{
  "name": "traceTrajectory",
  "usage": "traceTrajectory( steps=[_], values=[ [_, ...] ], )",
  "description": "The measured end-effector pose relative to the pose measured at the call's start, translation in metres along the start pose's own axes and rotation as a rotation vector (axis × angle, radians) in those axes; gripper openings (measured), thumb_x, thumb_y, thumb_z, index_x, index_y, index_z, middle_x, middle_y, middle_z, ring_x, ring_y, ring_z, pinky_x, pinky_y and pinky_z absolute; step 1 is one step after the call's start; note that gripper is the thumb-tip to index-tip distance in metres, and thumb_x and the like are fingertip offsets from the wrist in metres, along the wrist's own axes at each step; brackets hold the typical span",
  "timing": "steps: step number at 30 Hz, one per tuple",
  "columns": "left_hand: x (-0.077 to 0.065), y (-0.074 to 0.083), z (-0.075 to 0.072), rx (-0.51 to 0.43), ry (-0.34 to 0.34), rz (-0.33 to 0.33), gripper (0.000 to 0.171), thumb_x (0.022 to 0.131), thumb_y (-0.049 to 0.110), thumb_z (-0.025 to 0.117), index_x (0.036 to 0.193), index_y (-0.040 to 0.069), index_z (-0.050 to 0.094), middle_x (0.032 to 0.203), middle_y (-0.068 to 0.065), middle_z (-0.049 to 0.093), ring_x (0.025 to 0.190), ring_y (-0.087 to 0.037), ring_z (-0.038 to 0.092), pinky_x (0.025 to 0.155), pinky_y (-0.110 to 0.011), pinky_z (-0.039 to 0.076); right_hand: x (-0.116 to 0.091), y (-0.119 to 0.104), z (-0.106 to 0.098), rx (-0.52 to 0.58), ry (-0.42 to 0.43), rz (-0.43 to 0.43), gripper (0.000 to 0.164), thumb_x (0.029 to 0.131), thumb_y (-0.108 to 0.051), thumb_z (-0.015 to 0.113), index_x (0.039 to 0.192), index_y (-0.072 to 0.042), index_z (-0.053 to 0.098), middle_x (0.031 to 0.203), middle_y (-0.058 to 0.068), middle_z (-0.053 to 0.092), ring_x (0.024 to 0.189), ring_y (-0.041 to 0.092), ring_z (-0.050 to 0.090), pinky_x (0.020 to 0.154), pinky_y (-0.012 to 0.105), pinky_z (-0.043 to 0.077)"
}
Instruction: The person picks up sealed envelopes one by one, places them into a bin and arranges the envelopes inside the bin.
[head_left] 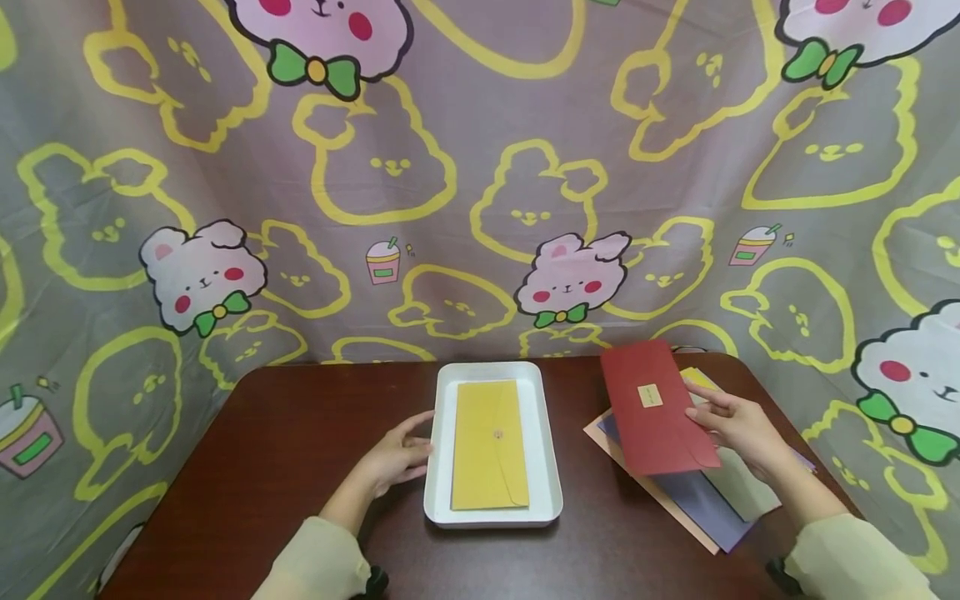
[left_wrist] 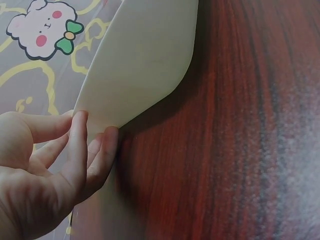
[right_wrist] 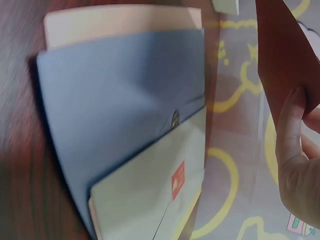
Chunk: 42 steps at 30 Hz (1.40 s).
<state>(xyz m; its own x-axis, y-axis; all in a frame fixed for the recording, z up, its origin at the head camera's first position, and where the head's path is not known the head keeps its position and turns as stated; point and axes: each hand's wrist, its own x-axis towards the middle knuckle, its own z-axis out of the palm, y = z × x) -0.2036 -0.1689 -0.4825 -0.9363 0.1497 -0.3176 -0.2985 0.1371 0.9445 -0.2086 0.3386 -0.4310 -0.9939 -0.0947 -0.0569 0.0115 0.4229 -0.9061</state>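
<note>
My right hand (head_left: pixel 738 425) pinches a red envelope (head_left: pixel 648 408) by its right edge, with the thumb on the near face. The red envelope is raised over a fanned pile of envelopes and carries a small pale label. In the right wrist view, the pile shows a blue-grey envelope (right_wrist: pixel 125 85), a pale envelope (right_wrist: pixel 150 180) with a red seal, and a peach envelope (right_wrist: pixel 125 22). My left hand (head_left: pixel 393 458) touches the left side of a white tray (head_left: pixel 551 467) with relaxed fingertips. Inside the tray lies a yellow envelope (head_left: pixel 487 450).
The dark brown wooden table (head_left: pixel 300 417) extends to the left of the tray and between the tray and the pile. A patterned cloth (head_left: pixel 465 208) hangs behind the table's back edge and along its sides.
</note>
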Motion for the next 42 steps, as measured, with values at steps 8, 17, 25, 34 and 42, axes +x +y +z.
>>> traceTrajectory(
  steps=[8, 17, 25, 34, 42],
  values=[
    [0.001, -0.001, -0.001, -0.005, -0.006, 0.008, 0.062, 0.101, -0.002, 0.06, 0.157, 0.011, 0.039, 0.122, -0.024, 0.057, 0.099, -0.025, 0.066, 0.088, -0.045, 0.059, 0.006, -0.012, 0.018, 0.078, -0.02, -0.025, 0.067, 0.101, -0.016, 0.067, 0.154, 0.008, 0.035, 0.102, 0.007, 0.072, 0.088, 0.009, 0.07, 0.072, 0.027, 0.059],
    [0.0, -0.001, -0.002, -0.004, 0.004, -0.001, 0.061, 0.101, -0.002, 0.059, 0.157, 0.011, 0.04, 0.122, -0.024, 0.057, 0.099, -0.025, 0.066, 0.088, -0.045, 0.059, 0.01, -0.018, 0.038, 0.152, -0.067, -0.056, 0.067, 0.1, -0.01, 0.067, 0.154, 0.01, 0.032, 0.105, 0.011, 0.071, 0.089, 0.014, 0.072, 0.076, 0.033, 0.062],
    [-0.001, 0.0, -0.001, 0.0, 0.004, 0.003, 0.061, 0.101, -0.002, 0.059, 0.157, 0.011, 0.04, 0.123, -0.024, 0.056, 0.1, -0.025, 0.065, 0.088, -0.046, 0.059, 0.012, -0.027, 0.055, 0.196, -0.107, -0.089, 0.065, 0.1, -0.009, 0.066, 0.153, 0.01, 0.034, 0.107, 0.015, 0.07, 0.09, 0.016, 0.072, 0.077, 0.033, 0.061],
    [-0.001, 0.002, 0.001, 0.002, 0.011, -0.004, 0.06, 0.101, -0.002, 0.059, 0.157, 0.011, 0.04, 0.124, -0.024, 0.056, 0.101, -0.026, 0.065, 0.088, -0.046, 0.059, 0.019, -0.035, 0.075, 0.194, -0.12, -0.09, 0.065, 0.099, -0.009, 0.067, 0.153, 0.009, 0.036, 0.108, 0.017, 0.07, 0.092, 0.013, 0.071, 0.079, 0.032, 0.061],
    [0.0, 0.001, 0.002, 0.001, 0.015, -0.002, 0.06, 0.101, -0.003, 0.058, 0.156, 0.011, 0.041, 0.124, -0.024, 0.057, 0.1, -0.026, 0.066, 0.088, -0.046, 0.059, 0.028, -0.043, 0.088, 0.212, -0.101, -0.074, 0.067, 0.099, -0.013, 0.069, 0.155, 0.005, 0.036, 0.107, 0.013, 0.071, 0.091, 0.014, 0.071, 0.081, 0.034, 0.061]
  ],
)
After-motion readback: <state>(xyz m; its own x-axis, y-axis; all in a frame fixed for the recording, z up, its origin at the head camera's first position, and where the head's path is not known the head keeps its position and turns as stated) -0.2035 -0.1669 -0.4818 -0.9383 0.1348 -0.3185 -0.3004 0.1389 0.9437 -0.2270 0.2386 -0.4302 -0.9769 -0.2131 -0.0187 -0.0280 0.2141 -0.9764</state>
